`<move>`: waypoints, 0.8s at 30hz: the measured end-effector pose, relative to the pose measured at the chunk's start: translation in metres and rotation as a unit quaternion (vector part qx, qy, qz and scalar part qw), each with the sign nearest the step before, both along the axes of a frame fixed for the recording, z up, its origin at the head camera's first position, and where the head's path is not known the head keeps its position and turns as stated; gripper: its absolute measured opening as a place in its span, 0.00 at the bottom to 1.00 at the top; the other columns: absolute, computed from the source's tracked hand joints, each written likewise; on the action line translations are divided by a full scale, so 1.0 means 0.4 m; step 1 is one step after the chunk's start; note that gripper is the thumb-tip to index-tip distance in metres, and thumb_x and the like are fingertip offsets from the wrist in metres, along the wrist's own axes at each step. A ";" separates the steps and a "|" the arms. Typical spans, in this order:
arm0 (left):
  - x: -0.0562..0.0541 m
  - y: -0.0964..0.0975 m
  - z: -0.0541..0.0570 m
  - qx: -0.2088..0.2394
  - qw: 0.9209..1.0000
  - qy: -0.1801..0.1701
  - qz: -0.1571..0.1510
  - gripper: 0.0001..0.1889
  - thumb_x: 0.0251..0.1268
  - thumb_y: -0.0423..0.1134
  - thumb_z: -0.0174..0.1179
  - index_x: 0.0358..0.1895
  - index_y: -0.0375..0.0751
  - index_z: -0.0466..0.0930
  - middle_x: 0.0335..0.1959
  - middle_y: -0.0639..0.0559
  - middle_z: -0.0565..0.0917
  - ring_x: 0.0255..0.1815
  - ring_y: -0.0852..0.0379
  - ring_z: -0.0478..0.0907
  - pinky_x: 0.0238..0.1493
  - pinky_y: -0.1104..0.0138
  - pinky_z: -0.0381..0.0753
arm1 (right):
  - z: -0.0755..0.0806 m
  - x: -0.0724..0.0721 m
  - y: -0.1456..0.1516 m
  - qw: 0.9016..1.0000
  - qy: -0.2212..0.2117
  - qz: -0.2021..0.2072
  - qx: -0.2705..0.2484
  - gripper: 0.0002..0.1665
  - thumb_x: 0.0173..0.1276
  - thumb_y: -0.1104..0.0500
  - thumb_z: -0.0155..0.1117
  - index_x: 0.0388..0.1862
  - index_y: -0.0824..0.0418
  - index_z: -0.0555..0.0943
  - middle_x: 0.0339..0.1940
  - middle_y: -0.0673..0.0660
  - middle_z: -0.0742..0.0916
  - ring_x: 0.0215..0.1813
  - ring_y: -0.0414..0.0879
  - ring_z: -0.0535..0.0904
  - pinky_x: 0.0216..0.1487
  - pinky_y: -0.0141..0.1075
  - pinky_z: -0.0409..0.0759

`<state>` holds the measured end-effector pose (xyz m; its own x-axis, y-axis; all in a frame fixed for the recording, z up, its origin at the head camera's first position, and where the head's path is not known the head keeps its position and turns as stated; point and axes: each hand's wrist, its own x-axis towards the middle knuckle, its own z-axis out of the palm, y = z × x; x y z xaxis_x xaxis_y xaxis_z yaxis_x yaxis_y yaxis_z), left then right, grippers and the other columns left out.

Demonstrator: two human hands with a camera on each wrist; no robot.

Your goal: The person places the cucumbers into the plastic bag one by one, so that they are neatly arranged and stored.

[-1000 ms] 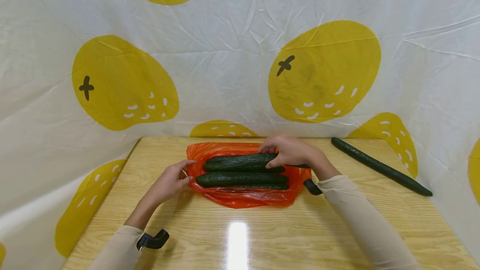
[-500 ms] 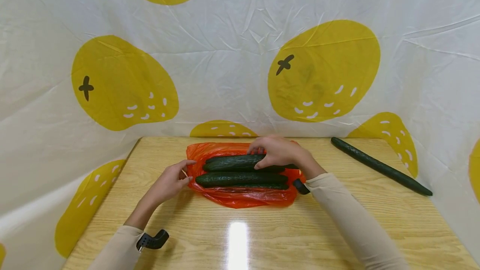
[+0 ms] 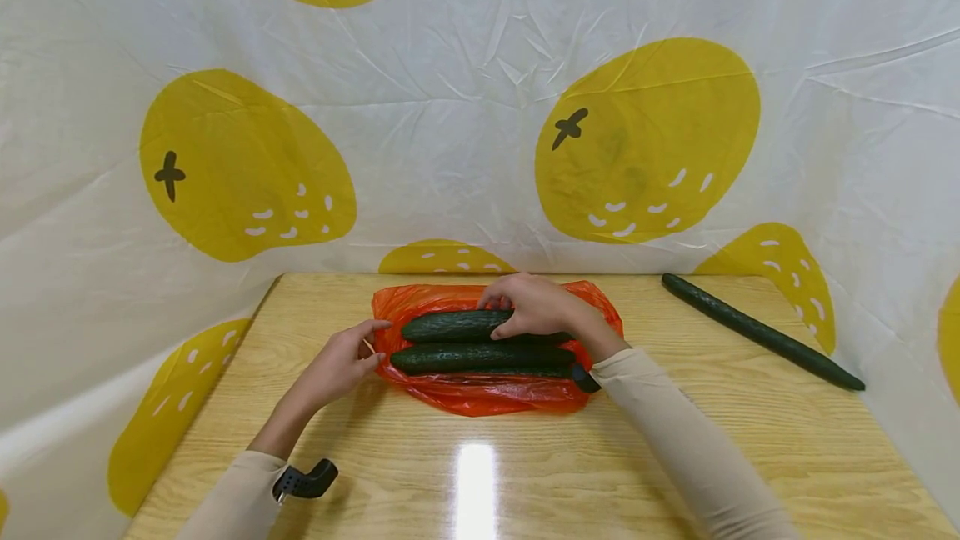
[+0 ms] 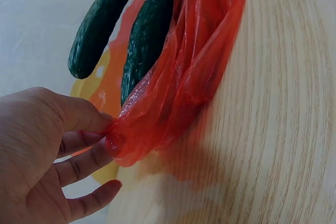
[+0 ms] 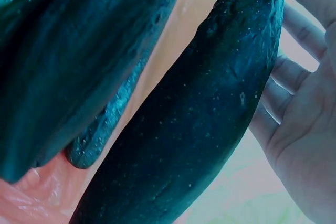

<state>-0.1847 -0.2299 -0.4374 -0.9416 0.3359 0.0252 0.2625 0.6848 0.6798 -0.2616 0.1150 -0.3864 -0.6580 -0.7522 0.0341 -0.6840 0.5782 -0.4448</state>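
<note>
A red plastic bag (image 3: 480, 398) lies on the table with its mouth spread, cucumbers inside it. My left hand (image 3: 341, 369) pinches the bag's left edge between thumb and forefinger; the left wrist view shows its other fingers spread below. From above, my right hand (image 3: 536, 307) grips a long dark green cucumber (image 3: 453, 326), thumb on the near side and fingers on the far side. In the left wrist view that cucumber's end (image 4: 86, 56) stands apart from the cucumber (image 4: 149, 35) lying in the bag. The right wrist view shows more cucumbers (image 5: 89, 77) beside the held one.
Another long cucumber (image 3: 761, 332) lies slanting at the table's back right. The wooden table (image 3: 390, 465) meets a white cloth (image 3: 442, 165) with yellow fruit prints behind and at the sides.
My right hand has moved left over the bag with the cucumber, whose left end has shifted slightly left. The bag's right side shows again. My left hand has stayed in place.
</note>
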 end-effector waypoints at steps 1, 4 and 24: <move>0.000 0.000 0.000 0.001 1.000 0.000 -0.001 0.27 0.68 0.26 0.62 0.69 0.32 0.71 0.38 0.49 0.81 0.31 0.52 0.81 0.28 0.67 0.81 | -0.002 0.000 -0.003 1.000 0.002 0.000 -0.001 0.25 0.59 0.49 0.79 0.56 0.45 0.84 0.49 0.44 0.86 0.48 0.41 0.80 0.52 0.41 0.80; -0.001 -0.001 0.000 0.002 1.000 0.002 -0.002 0.26 0.68 0.26 0.62 0.69 0.33 0.71 0.38 0.48 0.81 0.31 0.53 0.81 0.28 0.68 0.81 | -0.011 -0.001 -0.013 1.000 0.015 0.002 0.004 0.26 0.59 0.48 0.79 0.57 0.46 0.84 0.48 0.44 0.85 0.48 0.40 0.80 0.51 0.40 0.80; -0.003 -0.006 -0.005 0.009 1.000 0.003 -0.004 0.26 0.68 0.25 0.62 0.69 0.33 0.71 0.39 0.48 0.81 0.31 0.58 0.80 0.29 0.68 0.82 | -0.057 -0.002 -0.042 0.999 0.028 -0.005 0.023 0.25 0.62 0.45 0.77 0.58 0.45 0.85 0.48 0.45 0.85 0.49 0.41 0.81 0.51 0.40 0.80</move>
<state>-0.1859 -0.2321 -0.4393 -0.9385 0.3432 0.0373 0.2727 0.6709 0.6896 -0.2623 0.0982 -0.4092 -0.6641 -0.7468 0.0358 -0.7006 0.6048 -0.3787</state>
